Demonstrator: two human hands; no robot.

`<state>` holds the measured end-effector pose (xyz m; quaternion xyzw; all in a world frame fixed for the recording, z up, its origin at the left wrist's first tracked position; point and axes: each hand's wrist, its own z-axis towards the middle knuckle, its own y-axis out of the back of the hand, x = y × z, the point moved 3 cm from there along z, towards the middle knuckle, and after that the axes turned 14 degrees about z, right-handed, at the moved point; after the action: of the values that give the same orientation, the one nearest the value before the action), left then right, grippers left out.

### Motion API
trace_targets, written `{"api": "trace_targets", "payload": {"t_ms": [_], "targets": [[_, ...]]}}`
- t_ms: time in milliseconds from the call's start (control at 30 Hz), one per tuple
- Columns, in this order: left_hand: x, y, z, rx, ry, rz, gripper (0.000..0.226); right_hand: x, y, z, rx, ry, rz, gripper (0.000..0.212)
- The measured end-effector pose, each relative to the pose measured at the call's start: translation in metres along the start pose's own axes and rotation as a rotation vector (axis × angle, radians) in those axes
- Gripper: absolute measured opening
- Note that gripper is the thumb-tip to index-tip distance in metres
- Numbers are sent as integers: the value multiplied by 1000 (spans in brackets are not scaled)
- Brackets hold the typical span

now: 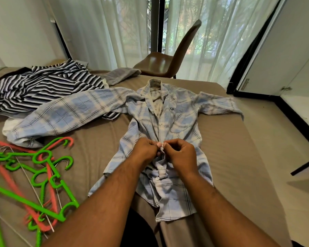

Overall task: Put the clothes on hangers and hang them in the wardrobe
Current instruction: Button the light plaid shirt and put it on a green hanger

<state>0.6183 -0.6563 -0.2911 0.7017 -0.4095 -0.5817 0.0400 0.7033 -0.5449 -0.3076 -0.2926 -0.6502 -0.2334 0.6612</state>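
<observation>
A light blue plaid shirt [178,118] lies face up on the bed [239,157], collar away from me and sleeves spread to both sides. My left hand [146,150] and my right hand [180,154] meet at the middle of its button placket, each pinching the fabric edge there with fingers curled. A heap of green, pink and wire hangers [34,175] lies on the bed at my left. A striped black and white garment [43,84] is piled at the far left, partly under the plaid sleeve.
A brown chair [168,63] stands beyond the bed before sheer curtains. A grey cloth [121,73] lies at the bed's far edge. A white wardrobe door [284,59] with a dark frame stands at the right.
</observation>
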Motion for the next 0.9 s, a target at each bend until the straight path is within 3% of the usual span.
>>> {"api": "trace_targets", "payload": {"t_ms": [100,200,333,500,667,767,900], "targets": [[2,-3,3,-73,22,110,28,9,-4,-6,-18,234,-361,7],[-4,0,-2,-193,-57,293,35,18,-9,-3,9,209,-456,11],[-15,2,-11,-256,-108,363,31,23,-13,4,66,273,-623,17],[-15,0,-13,-217,-85,354,30,19,-12,4,56,282,-525,17],[-6,0,-4,-49,-44,163,31,0,-3,6,17,-164,24,18],[-7,-2,-5,43,-72,256,33,5,2,9,39,-138,-53,15],[-13,-6,-12,161,-123,394,22,15,0,11,73,-54,-299,32]]}}
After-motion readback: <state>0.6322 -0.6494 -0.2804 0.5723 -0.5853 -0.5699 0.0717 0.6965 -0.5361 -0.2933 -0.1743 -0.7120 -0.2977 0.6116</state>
